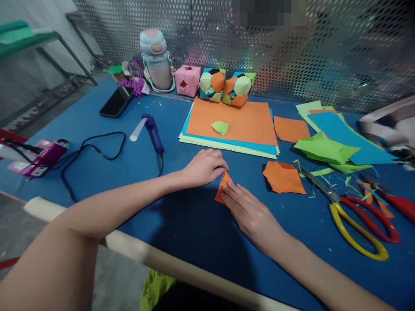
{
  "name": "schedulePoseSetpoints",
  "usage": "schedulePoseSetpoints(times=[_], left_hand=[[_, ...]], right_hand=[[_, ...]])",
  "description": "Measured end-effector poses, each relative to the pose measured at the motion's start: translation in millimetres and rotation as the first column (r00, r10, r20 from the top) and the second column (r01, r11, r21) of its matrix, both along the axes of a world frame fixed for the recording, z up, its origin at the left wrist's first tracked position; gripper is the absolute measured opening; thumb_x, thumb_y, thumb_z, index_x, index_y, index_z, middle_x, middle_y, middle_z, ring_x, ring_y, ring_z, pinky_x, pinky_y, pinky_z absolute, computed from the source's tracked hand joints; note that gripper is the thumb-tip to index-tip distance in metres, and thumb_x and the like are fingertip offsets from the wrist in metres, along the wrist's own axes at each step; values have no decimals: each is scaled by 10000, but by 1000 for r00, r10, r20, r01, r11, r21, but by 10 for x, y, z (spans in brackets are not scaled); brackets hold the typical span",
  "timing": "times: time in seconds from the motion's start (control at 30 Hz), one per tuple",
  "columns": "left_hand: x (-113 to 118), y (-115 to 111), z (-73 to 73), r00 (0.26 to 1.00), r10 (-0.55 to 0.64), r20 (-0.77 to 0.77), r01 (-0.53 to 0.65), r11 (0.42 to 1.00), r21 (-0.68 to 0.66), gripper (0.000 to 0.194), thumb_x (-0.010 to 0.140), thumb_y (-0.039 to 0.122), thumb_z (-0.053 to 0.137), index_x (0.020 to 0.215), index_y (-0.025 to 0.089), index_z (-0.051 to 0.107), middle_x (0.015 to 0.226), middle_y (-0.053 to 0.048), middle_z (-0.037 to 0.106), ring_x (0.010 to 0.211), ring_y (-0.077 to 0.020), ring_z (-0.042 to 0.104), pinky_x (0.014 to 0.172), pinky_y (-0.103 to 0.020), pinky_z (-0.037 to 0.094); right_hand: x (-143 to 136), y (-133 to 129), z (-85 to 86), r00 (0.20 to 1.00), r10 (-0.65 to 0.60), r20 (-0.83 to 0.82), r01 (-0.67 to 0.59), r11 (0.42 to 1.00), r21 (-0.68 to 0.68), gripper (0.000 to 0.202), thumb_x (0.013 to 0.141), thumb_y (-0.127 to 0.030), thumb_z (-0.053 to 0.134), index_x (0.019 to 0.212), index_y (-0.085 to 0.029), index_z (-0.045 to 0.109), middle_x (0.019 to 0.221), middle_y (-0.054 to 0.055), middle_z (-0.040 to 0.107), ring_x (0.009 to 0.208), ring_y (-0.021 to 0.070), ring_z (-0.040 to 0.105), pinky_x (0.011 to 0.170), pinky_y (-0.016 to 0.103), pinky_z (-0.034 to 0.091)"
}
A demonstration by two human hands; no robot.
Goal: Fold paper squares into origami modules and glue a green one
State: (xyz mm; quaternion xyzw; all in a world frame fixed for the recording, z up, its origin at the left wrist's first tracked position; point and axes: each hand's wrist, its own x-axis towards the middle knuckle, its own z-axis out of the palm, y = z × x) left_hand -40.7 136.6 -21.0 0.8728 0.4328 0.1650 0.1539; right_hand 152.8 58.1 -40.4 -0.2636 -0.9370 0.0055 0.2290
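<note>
A small folded piece of orange paper [219,194] lies on the blue tabletop, its narrow tip pointing away from me. At that tip, my left hand [204,167] is closed, with curled fingers and the thumb side touching the paper. My right hand [249,209] holds the paper's right side down, fingers close together and pressed onto it. The fingers partly cover the folds. Just to the right lies a cut orange sheet [283,178] with a dark piece under its left edge. Beyond my hands, a stack of coloured sheets [233,125] carries a small green folded piece [220,127].
Scissors [333,196] with red and yellow handles lie at right among paper scraps [324,149]. At left are a blue glue gun [152,131], its cord, a phone [117,102] and a purple power strip [42,157]. Paper cubes [188,81] and a bottle [157,62] line the back.
</note>
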Motion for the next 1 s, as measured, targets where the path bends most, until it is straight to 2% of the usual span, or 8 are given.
schedulePoseSetpoints(times=[0.47, 0.83, 1.0], left_hand=[[0, -2, -21, 1000, 10, 6, -10, 1000, 6, 210, 852, 196, 502, 903, 196, 706, 846, -40, 615, 863, -180, 546, 765, -308, 382], [9, -12, -44, 999, 31, 23, -32, 998, 48, 218, 854, 182, 477, 884, 184, 693, 833, -43, 616, 852, -173, 549, 777, -307, 406], [8, -95, 70, 993, 38, 114, -48, 996, 79, 216, 860, 135, 442, 918, 130, 650, 891, -70, 620, 882, -165, 552, 825, -295, 444]], right_hand=[[-28, -20, 13, 997, -11, 72, 10, 1000, 17, 391, 877, 17, 335, 1174, -25, 586, 1228, 183, 591, 1230, 299, 469, 993, 486, 450], [-62, -46, 56, 992, -42, 116, 37, 998, 41, 421, 857, 26, 324, 1171, -59, 590, 1209, 186, 601, 1227, 284, 477, 990, 467, 453], [-47, -31, -7, 993, -44, 109, 31, 992, 119, 371, 868, -8, 362, 1146, -63, 602, 1188, 168, 620, 1195, 278, 510, 973, 443, 477]])
